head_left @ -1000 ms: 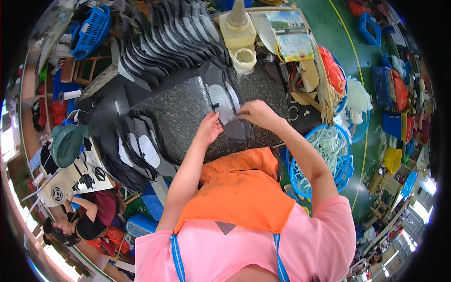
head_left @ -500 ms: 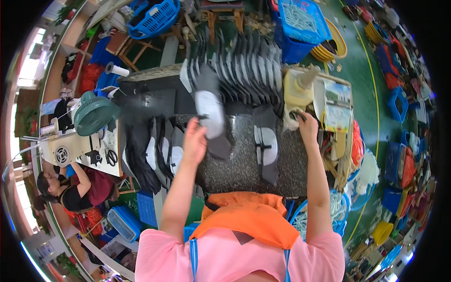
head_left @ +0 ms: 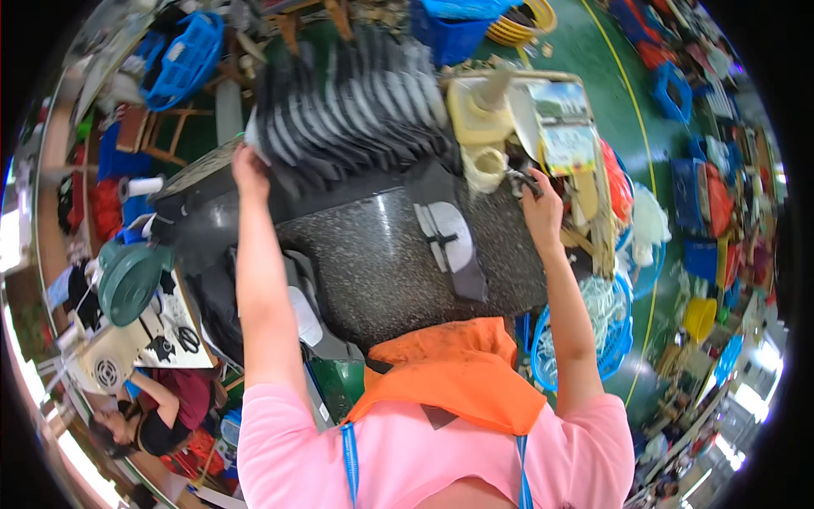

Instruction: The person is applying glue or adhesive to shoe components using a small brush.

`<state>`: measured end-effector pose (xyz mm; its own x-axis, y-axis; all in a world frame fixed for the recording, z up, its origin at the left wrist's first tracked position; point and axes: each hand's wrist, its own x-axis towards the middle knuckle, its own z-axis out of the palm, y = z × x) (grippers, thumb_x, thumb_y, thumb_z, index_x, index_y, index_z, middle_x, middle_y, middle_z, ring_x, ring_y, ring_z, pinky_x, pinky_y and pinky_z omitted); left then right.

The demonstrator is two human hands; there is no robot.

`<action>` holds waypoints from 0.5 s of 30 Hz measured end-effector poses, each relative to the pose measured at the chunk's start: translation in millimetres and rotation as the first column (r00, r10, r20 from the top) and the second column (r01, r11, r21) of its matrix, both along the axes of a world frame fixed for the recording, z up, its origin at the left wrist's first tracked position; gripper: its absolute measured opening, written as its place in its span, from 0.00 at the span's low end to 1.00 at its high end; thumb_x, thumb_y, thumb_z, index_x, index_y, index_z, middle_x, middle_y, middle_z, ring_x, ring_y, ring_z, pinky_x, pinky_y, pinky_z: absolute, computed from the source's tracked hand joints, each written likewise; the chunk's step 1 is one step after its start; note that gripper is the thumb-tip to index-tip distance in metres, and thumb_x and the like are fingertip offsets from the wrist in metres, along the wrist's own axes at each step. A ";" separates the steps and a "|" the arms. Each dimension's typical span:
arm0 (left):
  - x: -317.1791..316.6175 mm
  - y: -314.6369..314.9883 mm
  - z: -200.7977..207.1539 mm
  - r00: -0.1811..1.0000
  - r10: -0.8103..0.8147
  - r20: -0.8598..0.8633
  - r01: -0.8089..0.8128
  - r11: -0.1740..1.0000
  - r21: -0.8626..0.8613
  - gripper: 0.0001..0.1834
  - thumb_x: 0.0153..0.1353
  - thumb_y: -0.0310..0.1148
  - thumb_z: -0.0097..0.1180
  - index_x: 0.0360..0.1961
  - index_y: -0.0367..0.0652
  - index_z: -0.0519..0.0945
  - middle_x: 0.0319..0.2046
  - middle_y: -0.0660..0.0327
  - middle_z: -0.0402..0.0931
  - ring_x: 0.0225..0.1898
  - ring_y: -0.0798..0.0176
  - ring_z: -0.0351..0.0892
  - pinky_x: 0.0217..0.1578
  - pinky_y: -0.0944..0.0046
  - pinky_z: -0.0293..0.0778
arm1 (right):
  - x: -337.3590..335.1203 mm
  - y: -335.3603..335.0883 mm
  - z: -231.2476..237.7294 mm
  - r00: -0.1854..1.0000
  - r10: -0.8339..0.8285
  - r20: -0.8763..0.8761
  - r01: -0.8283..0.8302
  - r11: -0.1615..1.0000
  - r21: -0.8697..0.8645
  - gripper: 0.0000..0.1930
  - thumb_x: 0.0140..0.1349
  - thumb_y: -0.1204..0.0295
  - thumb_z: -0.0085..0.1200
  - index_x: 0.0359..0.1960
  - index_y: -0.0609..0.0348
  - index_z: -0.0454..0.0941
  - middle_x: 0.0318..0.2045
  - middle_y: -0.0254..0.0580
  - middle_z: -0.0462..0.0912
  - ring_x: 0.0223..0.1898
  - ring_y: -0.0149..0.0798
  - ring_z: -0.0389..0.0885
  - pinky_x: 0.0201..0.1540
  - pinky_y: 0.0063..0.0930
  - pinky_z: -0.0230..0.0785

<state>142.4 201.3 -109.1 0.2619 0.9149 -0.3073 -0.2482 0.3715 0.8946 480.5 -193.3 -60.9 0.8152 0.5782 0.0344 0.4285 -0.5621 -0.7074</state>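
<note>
My left hand (head_left: 249,174) reaches to the left end of a row of overlapping black-and-grey fabric pieces (head_left: 356,110). Its fingers are closed at the edge of the end piece (head_left: 259,142), partly blurred. At the right, my right hand (head_left: 543,208) grips a small dark-handled tool (head_left: 523,181) whose kind I cannot make out. That tool is beside a pale yellow cup (head_left: 487,168). A single fabric piece (head_left: 449,237) with a light patch and black straps lies flat on the dark speckled tabletop (head_left: 365,263), between my two arms.
More fabric pieces (head_left: 305,314) lie under and beside my left forearm. Behind the cup stands a cream container (head_left: 479,114), with a picture card (head_left: 566,131) to its right. A green fan (head_left: 131,284) and a person at a sewing machine (head_left: 106,365) are at left.
My left hand has carried a fabric piece up and left to the row's end. My right hand has drawn the dark tool out beside the cup. The whole view has turned and shifted.
</note>
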 end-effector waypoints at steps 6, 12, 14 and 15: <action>65.7 -172.3 33.7 0.923 0.143 -0.358 0.005 0.925 0.380 0.11 0.51 0.29 0.54 0.35 0.40 0.69 0.30 0.64 0.69 0.30 0.70 0.68 0.33 0.68 0.68 | -34.9 20.6 -30.5 0.907 0.282 -0.314 -0.271 0.959 0.080 0.12 0.48 0.73 0.53 0.37 0.58 0.77 0.29 0.48 0.79 0.33 0.46 0.78 0.35 0.30 0.69; 104.8 -373.0 16.3 0.829 -0.521 -0.204 0.428 0.825 -0.369 0.24 0.52 0.26 0.55 0.50 0.32 0.65 0.45 0.54 0.69 0.45 0.63 0.69 0.47 0.68 0.65 | -25.8 7.7 -61.3 0.855 0.427 -0.293 -0.375 0.901 0.219 0.12 0.50 0.75 0.53 0.38 0.58 0.78 0.31 0.45 0.80 0.31 0.41 0.80 0.34 0.27 0.70; 100.3 -379.1 -5.2 0.869 -0.456 -0.192 0.390 0.871 -0.299 0.23 0.53 0.31 0.56 0.50 0.38 0.66 0.43 0.60 0.69 0.41 0.69 0.68 0.41 0.71 0.65 | -26.9 -47.6 -68.3 0.576 0.333 -0.746 -0.129 0.939 0.320 0.12 0.49 0.77 0.54 0.38 0.60 0.78 0.29 0.39 0.80 0.28 0.36 0.80 0.33 0.25 0.70; 104.1 -378.9 3.6 0.868 -0.427 -0.254 0.336 0.881 -0.333 0.21 0.53 0.31 0.56 0.48 0.39 0.67 0.39 0.63 0.69 0.39 0.70 0.68 0.39 0.71 0.65 | -25.0 -68.1 -64.8 0.574 0.330 -0.749 -0.123 0.939 0.320 0.12 0.49 0.77 0.54 0.38 0.60 0.78 0.29 0.39 0.80 0.28 0.36 0.80 0.33 0.25 0.70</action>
